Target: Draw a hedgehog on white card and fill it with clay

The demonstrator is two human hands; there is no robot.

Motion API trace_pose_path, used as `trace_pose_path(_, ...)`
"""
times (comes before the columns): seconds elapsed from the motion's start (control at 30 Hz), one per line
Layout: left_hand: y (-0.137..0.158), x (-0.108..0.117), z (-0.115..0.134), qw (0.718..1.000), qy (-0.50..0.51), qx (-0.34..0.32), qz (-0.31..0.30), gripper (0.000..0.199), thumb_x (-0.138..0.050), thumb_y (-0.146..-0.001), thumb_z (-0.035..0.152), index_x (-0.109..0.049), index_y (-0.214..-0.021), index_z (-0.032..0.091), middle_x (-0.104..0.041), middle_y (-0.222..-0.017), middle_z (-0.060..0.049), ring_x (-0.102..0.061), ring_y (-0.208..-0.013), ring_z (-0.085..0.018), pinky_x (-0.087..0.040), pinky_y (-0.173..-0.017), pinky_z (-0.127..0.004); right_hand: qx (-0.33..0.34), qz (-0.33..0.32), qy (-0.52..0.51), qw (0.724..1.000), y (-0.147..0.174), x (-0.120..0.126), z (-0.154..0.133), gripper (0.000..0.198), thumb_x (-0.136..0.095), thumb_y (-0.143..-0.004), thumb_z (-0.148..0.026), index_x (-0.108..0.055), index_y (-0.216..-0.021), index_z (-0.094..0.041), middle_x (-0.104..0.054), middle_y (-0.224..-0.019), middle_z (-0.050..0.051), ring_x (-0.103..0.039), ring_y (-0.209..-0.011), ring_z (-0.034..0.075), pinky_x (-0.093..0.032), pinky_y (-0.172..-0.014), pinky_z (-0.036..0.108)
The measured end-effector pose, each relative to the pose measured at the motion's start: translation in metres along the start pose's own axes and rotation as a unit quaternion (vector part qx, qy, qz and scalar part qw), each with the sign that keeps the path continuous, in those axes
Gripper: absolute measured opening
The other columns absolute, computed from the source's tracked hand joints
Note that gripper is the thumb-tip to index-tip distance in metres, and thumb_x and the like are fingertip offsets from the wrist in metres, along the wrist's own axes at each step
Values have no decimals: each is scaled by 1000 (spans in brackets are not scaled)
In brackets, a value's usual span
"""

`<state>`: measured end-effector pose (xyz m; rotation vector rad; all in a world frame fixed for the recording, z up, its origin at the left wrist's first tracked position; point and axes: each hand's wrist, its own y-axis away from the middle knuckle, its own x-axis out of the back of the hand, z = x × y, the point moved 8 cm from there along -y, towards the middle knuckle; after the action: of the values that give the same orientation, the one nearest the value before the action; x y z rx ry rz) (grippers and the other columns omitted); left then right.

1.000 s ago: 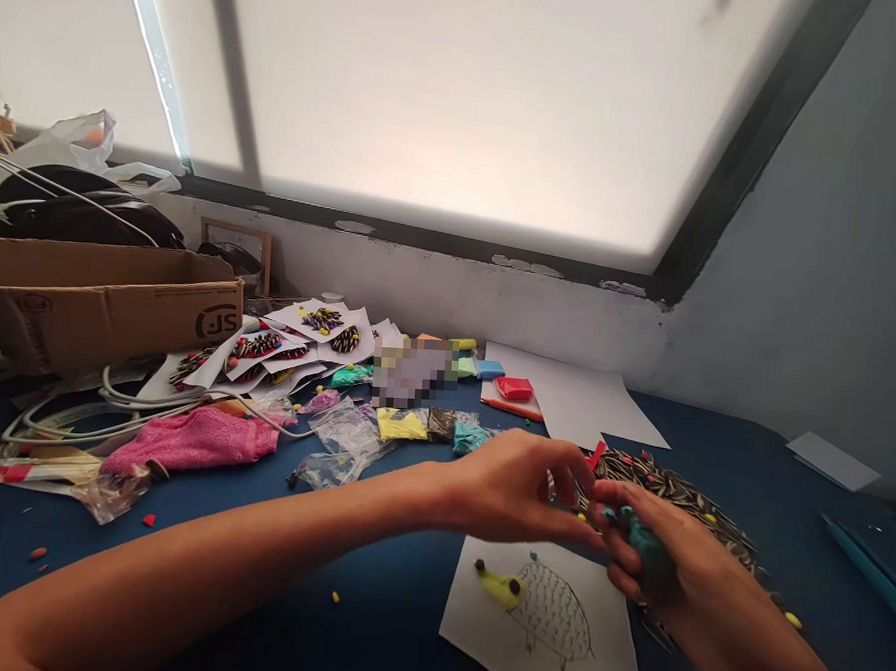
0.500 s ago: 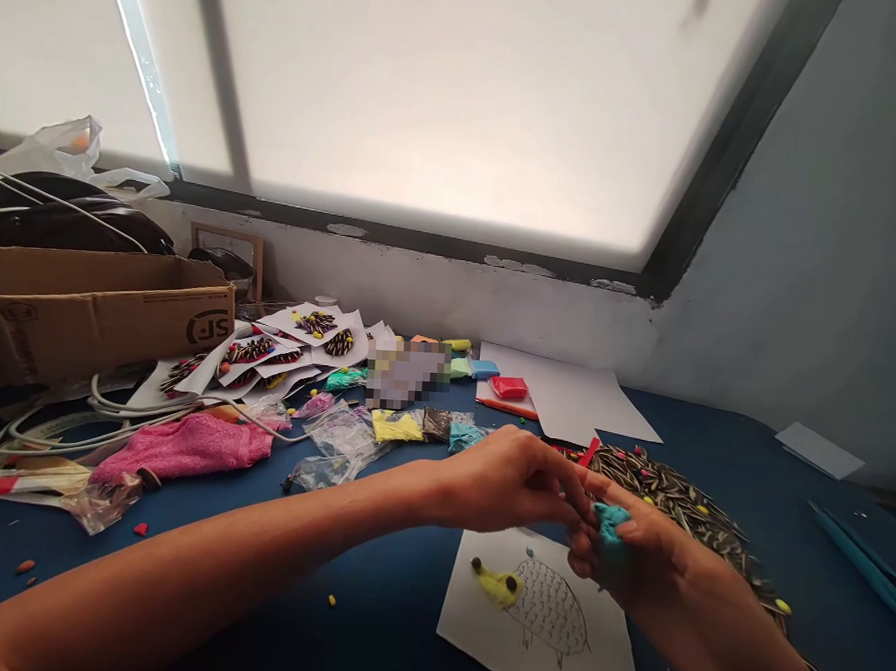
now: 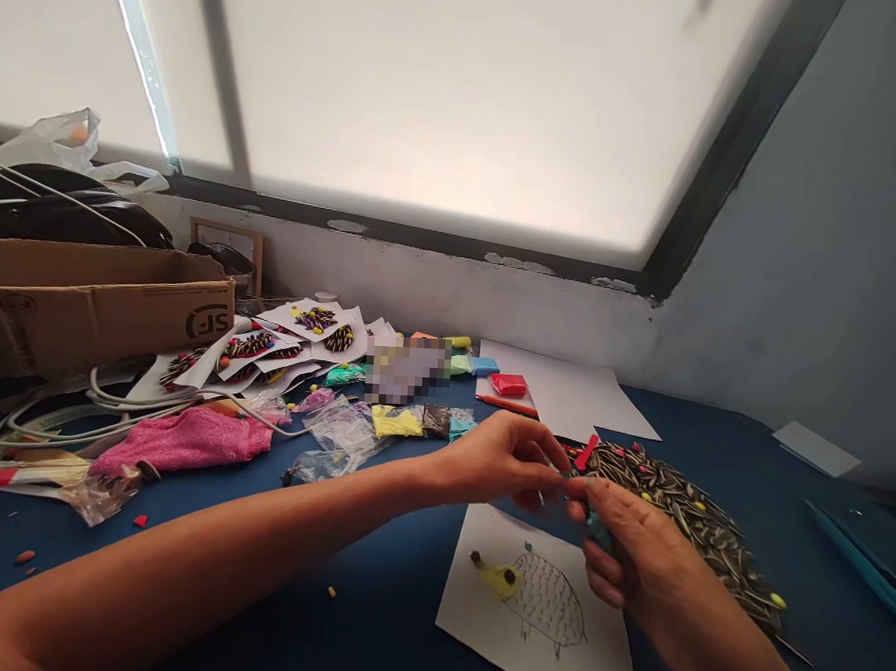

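Observation:
Both my hands meet above a sheet of white paper (image 3: 470,617) with a line drawing of a hedgehog on it. Soft yellow clay (image 3: 493,578) covers the hedgehog's snout, with dark dots as nose and eye. My right hand (image 3: 633,535) curls its fingers round a lump of teal modelling clay (image 3: 600,532), mostly hidden in the palm. My left hand (image 3: 512,461) has its fingertips pinched against the right fingertips, where a small bit of teal shows. A tiny teal piece (image 3: 528,546) lies on the paper above the hedgehog's back.
Striped sunflower seeds (image 3: 679,508) are heaped at right, beside a teal case (image 3: 857,557). Bags of clay (image 3: 398,421), a red clay pack (image 3: 507,384) and blank paper (image 3: 565,392) lie behind. A pink cloth (image 3: 187,442), white cables and a cardboard box (image 3: 104,307) occupy the left.
My right hand has turned, so less of the teal clay shows. My left fingertips have shifted slightly and now meet the right fingertips above the lump.

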<state>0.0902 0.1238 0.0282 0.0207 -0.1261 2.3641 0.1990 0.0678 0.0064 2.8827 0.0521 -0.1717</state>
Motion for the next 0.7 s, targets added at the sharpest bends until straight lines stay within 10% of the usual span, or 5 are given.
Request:
trace_pose_path(0.2,0,5,-9,996,68,50,33,23,-70,-80,33,-67,-80,10,-65,-66,-1,-60,-51,-9,-48,-54,-22,12,-21,10,1000,7,13,7,48,-71,-77,-45,-62,-121,-27,-69,-96,4,-64,-86,21,-54,-84,35)
trace_pose_path(0.47,1,-8,-15,991,111,68,-24,46,-61,-84,55,-68,-84,10,-68,-72,-5,-66,-61,-13,-52,-62,-26,140,98,191,967,11,20,-19,43,-77,-64,-58,-69,-89,-25,-71,-81,3,-67,-75,21,-57,-66,30)
trace_pose_path(0.7,5,-22,-9,987,139,67,-48,31,-76,-75,34,-71,-91,9,-68,-78,-4,-63,-69,-10,-52,-78,-28,171,119,273,939,15,25,-17,45,-72,-69,-58,-71,-102,-27,-71,-89,4,-66,-79,23,-57,-68,32)
